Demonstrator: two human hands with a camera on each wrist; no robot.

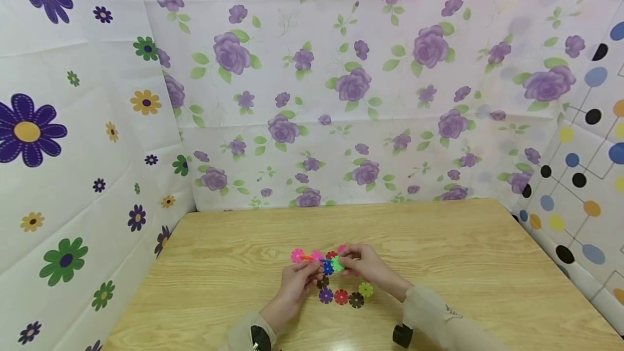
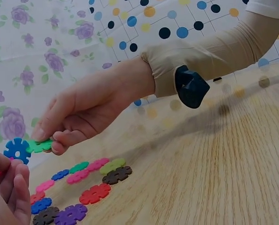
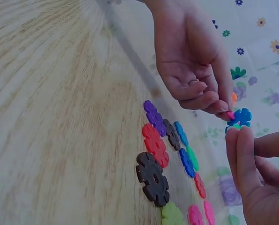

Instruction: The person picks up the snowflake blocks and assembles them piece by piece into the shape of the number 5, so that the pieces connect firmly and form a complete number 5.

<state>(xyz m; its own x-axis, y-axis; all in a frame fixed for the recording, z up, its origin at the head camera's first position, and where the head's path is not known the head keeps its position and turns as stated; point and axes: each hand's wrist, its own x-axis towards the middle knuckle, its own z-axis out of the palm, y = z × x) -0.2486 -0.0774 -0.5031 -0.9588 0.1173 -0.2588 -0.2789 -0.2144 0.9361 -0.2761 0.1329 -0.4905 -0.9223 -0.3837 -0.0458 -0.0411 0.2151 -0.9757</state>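
Observation:
My left hand (image 1: 296,281) pinches a short chain of flower-shaped plastic interlocking discs. In it are a pink disc (image 1: 297,255), an orange disc (image 1: 306,257) seen nearly edge-on, a second pink disc (image 1: 316,255) and a blue disc (image 2: 17,151) at the right end. Between thumb and fingertips, my right hand (image 1: 364,264) holds a green disc (image 2: 40,146). Its edge meets the blue disc's edge in the left wrist view. Both hands are raised over the table, and the fingers partly hide the pieces in the right wrist view.
Below the hands, several loose discs lie in a rough ring on the wooden table (image 1: 234,242), among them a purple disc (image 1: 325,296), a red disc (image 1: 341,297), a dark brown disc (image 1: 356,300) and a yellow-green disc (image 1: 365,289). Patterned cloths (image 1: 312,96) surround the table.

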